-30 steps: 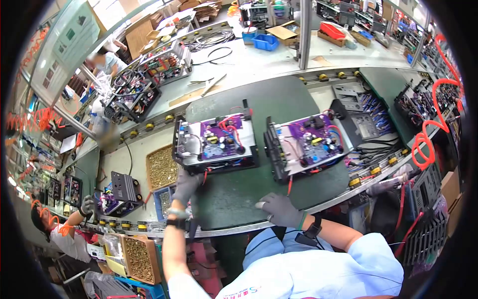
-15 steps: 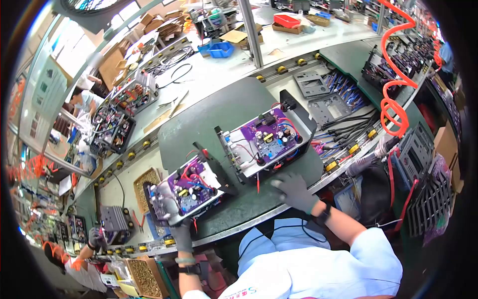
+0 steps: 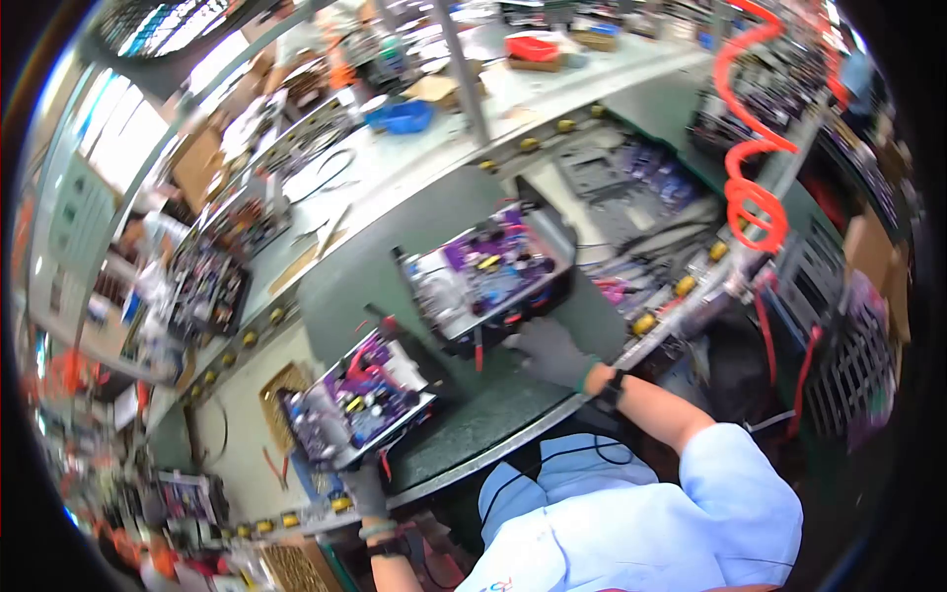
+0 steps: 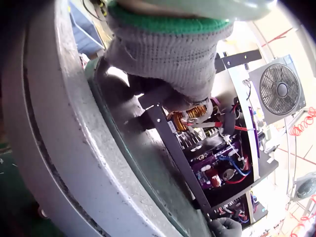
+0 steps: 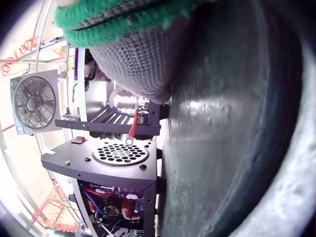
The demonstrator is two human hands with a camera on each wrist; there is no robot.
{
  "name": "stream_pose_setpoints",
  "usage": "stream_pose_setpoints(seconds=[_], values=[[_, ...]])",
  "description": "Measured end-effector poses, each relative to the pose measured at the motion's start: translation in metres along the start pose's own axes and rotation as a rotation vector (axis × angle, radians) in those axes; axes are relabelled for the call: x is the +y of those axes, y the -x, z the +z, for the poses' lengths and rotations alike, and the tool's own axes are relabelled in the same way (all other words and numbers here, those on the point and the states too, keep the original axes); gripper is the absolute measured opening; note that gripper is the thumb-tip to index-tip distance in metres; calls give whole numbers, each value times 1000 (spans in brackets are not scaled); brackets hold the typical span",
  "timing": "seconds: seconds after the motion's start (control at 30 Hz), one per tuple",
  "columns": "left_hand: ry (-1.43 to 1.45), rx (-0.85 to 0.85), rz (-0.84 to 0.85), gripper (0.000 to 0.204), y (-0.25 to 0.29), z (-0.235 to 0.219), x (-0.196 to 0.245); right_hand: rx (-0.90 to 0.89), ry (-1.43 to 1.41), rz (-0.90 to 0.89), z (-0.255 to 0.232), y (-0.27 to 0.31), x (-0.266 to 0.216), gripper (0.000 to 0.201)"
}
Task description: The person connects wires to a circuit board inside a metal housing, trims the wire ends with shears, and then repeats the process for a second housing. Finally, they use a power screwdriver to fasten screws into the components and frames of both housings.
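Two open metal chassis with purple circuit boards sit on the green mat [image 3: 473, 419]. My gloved left hand [image 3: 365, 490] holds the near left corner of the left chassis [image 3: 363, 397]. In the left wrist view its fingers go in behind the black frame bar [image 4: 175, 155], their tips hidden. My gloved right hand [image 3: 552, 353] reaches to the near side of the right chassis [image 3: 493, 271], fingers extended along its lower edge. In the right wrist view the knit glove hides those fingertips. A red lead [image 5: 134, 122] hangs from this chassis, facing the round-holed vent panel [image 5: 120, 153] of the left one.
Cables and grey panels [image 3: 641, 212] lie right of the mat. A tray of small brass-coloured parts [image 3: 281, 395] and red-handled pliers [image 3: 278, 468] lie to the left. A coiled orange hose [image 3: 758, 212] hangs at right. Rollers [image 3: 291, 519] line the near rail.
The left chassis has slid left and nearer with my left hand. My right hand has moved up to the right chassis, which has also shifted left on the mat. The head view has turned.
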State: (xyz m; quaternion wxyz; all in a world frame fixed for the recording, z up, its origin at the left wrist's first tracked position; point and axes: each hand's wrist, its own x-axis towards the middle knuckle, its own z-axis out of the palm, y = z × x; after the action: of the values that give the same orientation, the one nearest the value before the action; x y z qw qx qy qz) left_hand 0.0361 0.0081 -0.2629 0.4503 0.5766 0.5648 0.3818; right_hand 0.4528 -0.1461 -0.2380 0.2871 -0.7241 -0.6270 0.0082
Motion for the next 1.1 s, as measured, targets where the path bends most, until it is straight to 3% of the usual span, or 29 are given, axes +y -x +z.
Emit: stream_pose_setpoints(seconds=[0.07,0.13,0.2,0.33,0.4,0.47,0.5,0.53,0.57,0.6,0.63,0.67,0.7,0.73,0.8,0.83,0.9,0.97,1.03,1.07,1.1], values=[[-150,148,-151,44,11,12,17,61,-88,-73,-5,10,5,28],[-95,89,-64,39,18,17,37,45,-47,-70,-4,10,3,27],[-42,68,-41,37,7,11,3,60,-74,-92,-4,6,0,26],[-131,104,-36,35,9,13,10,35,-64,-17,-7,4,-2,23],[-144,127,-5,32,10,15,3,33,-78,-21,-8,4,-2,25],[-111,106,-92,30,5,10,-7,39,-119,-38,-3,5,0,30],[-97,116,-15,27,7,9,-6,48,-125,-29,1,8,3,33],[-164,91,-53,26,3,-2,-25,-14,-145,-3,-7,9,0,36],[-141,53,12,28,18,8,26,-64,-162,43,-14,8,-4,39],[-217,138,-36,29,7,0,-8,15,-148,-26,-10,12,0,41],[-140,120,44,34,18,11,27,92,-125,-107,-8,13,7,43],[-185,208,47,44,12,12,13,12,-146,-53,-15,8,6,40],[-139,151,72,51,14,13,20,-71,-185,-10,-23,8,10,36],[-135,216,96,48,19,18,29,-44,-159,36,-33,16,19,36],[-134,147,112,47,10,35,37,349,-435,345,-49,16,36,23],[-138,127,112,46,7,40,40,534,-395,474,-56,12,53,23],[-150,107,102,45,6,45,46,623,-312,805,-83,3,94,25],[-174,97,82,44,11,43,49,751,-323,886,-85,-12,163,23],[-196,99,57,43,17,40,52,535,-33,977,-102,-29,191,22],[-208,101,44,42,20,38,53,529,-41,974,-106,-33,204,22],[-219,105,31,41,22,37,55,134,153,939,-108,-35,216,25]])
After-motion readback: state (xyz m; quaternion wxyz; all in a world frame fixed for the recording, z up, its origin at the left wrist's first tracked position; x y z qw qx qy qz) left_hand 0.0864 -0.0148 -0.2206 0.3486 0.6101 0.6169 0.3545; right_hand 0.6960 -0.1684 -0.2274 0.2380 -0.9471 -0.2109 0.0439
